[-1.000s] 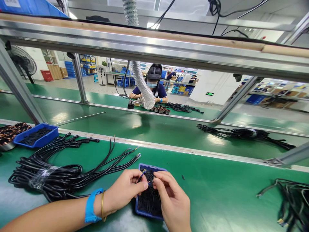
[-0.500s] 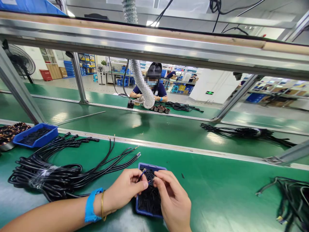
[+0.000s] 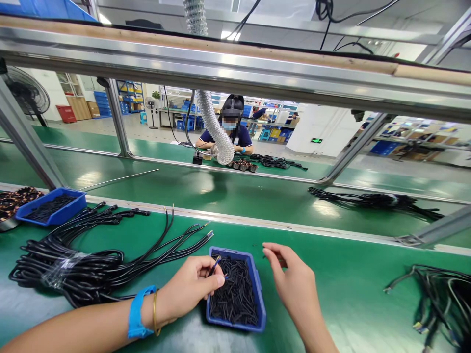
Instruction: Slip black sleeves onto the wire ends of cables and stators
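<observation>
My left hand (image 3: 196, 282) pinches the stripped end of a black cable (image 3: 212, 269) over the left side of a blue tray (image 3: 260, 306). Thin coloured wires, one of them blue, stick out past its fingertips. Short black tube pieces (image 3: 235, 289) fill the tray. To the right of the tray and above the table is my right hand (image 3: 292, 277), thumb and forefinger pinched together. A small dark piece, seemingly a short black tube (image 3: 264, 253), shows at those fingertips, mostly hidden by them. A bundle of black cables (image 3: 84, 269) lies left of my left hand.
Another blue tray (image 3: 55, 215) of black pieces stands at the left, beside copper-wound coils (image 3: 16, 203). Loose cables (image 3: 437, 299) lie at the right. A metal frame bar (image 3: 235, 78) crosses overhead. Beyond hangs a silver duct hose (image 3: 213, 122), with a person (image 3: 239, 135) seated behind it.
My right hand has moved right, away from my left hand and off the tray, uncovering the tube pieces. The loose black piece on the table no longer shows. My left hand stays put with the cable.
</observation>
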Motion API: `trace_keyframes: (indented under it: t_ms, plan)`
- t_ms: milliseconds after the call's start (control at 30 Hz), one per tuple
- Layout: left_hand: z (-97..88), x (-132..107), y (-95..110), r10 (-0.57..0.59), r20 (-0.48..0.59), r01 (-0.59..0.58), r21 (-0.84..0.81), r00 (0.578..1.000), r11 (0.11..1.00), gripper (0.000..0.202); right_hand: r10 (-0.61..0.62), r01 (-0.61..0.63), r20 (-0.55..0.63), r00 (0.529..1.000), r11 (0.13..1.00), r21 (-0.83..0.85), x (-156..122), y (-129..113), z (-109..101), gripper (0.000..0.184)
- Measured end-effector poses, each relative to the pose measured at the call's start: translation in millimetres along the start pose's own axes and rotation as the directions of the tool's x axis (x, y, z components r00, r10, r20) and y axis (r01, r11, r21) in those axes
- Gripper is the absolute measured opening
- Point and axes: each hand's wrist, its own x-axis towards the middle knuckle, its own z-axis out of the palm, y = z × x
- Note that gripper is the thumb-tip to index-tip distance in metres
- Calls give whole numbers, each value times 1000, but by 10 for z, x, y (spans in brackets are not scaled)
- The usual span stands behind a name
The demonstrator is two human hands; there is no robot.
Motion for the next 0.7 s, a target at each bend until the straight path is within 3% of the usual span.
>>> trace_keyframes:
  t_ms: [100, 167, 267, 400, 533, 700]
  plan:
    - [-1, -3, -7, 4, 8, -4, 1, 1000, 1000, 34, 48, -43, 109, 993, 998, -46, 103, 111, -69, 34]
    - [3, -10, -4, 4, 7, -4, -1, 1000, 1000, 34, 63, -78, 126, 990, 990, 118, 83, -28, -48, 37]
    - [9, -21, 9, 7, 14, -7, -11, 1000, 1000, 33, 132, -231, 261, 956, 887, 399, -47, -359, 40, 34]
    - [8, -18, 18, 9, 16, -8, -21, 1000, 1000, 33, 137, -379, 449, 883, 773, 510, -216, -563, 132, 28]
    - [1, -3, 18, 3, -3, -3, -21, 1000, 1000, 35, 102, -387, 504, 858, 772, 504, -252, -512, 136, 22]
    - [4, 0, 23, -9, -14, 8, -34, 1000, 999, 36, 38, -313, 463, 886, 785, 535, -248, -496, 148, 17]
